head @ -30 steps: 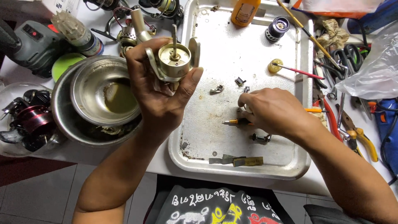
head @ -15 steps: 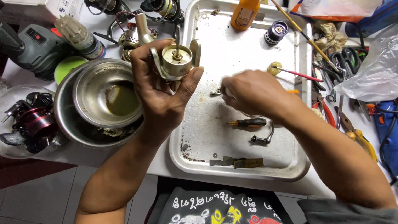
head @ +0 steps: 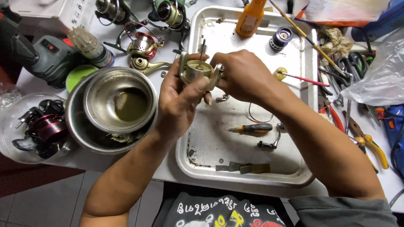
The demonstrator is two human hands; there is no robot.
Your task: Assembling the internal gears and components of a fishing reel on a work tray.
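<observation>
Left hand [head: 179,101], right hand [head: 244,75] together, fingers curled

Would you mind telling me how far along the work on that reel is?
Done: the reel is stripped, with its spool and handle lying apart on the tray, and the screwdriver set down. In hand: the left hand holds the reel while the right hand works at its side. Left: those loose parts are not yet back on.
</observation>
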